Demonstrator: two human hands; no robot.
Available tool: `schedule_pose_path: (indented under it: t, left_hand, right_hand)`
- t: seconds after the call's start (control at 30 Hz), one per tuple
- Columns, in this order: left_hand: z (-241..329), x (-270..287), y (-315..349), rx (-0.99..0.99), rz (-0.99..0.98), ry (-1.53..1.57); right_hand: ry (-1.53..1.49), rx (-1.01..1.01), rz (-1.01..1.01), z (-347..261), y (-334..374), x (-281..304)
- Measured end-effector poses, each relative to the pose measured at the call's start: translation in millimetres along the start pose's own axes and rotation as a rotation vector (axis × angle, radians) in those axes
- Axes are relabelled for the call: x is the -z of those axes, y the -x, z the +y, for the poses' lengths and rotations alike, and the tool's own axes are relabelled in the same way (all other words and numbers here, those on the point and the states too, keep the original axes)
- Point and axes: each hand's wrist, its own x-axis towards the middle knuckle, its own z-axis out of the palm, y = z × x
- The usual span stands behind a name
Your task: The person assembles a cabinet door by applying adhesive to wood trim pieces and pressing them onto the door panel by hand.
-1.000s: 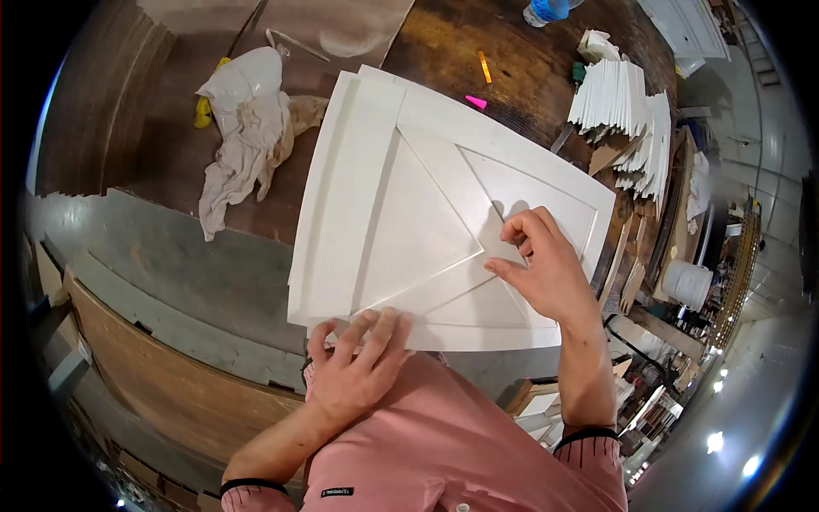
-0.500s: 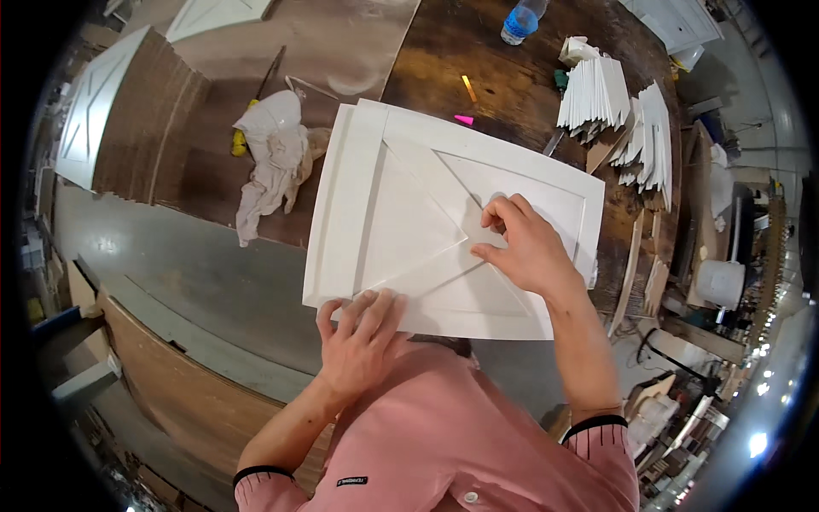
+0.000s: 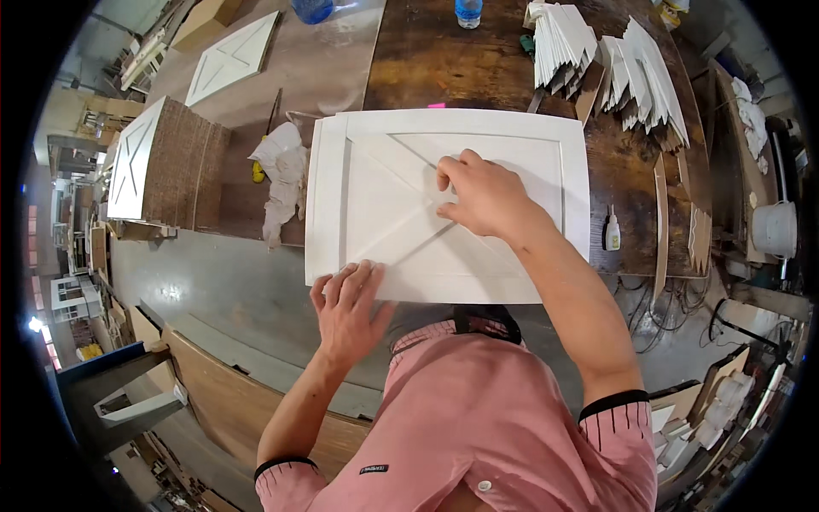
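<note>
A white panel (image 3: 512, 162) with a raised border and crossing diagonal strips lies flat on the table, its near edge reaching out towards me. Along its left side a second edge shows, as if another white piece lies under it. My left hand (image 3: 348, 311) is open, fingertips resting on the panel's near left corner and thumb apart. Over the middle, where the strips meet, my right hand (image 3: 482, 192) has its fingers bent and its thumb apart, with nothing visible between them. A small white glue bottle (image 3: 612, 232) stands on the table right of the panel.
White strips (image 3: 563, 43) stand bunched at the back right, with more strips (image 3: 640, 81) beside them. A stack of panels (image 3: 179, 171) is at the left, near a crumpled cloth (image 3: 281, 175). A blue-labelled bottle (image 3: 467, 12) stands at the back.
The view has shifted, and the panel now appears squarer to me. My right hand stays over the strips' crossing, and my left hand stays at the near left corner. The glue bottle has come into sight.
</note>
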Motion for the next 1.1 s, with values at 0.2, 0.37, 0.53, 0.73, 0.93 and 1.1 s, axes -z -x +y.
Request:
schedule_pose_path:
  t: [0.2,0.37,0.53,0.73,0.93,1.1]
  left_hand:
    - [-2,-7,3,-0.014,0.008,-0.012]
    - [-2,-6,3,0.004,0.004,0.007]
    - [-3,-8,4,0.036,0.024,0.043]
    - [6,-8,7,0.065,0.059,-0.01]
    - [13,-13,11,0.096,0.092,-0.072]
    - [12,-11,11,0.096,0.098,-0.048]
  right_hand:
    - [0.072,-0.032,-0.037,-3,-4,0]
    - [0.092,-0.072,-0.061,-8,-3,4]
    - [0.09,-0.035,-0.027,-3,-6,-1]
    - [0.084,-0.055,-0.016,-5,-8,0]
    - [0.089,-0.074,-0.057,-9,-7,4]
    - [0.07,-0.062,-0.059,-9,-7,5]
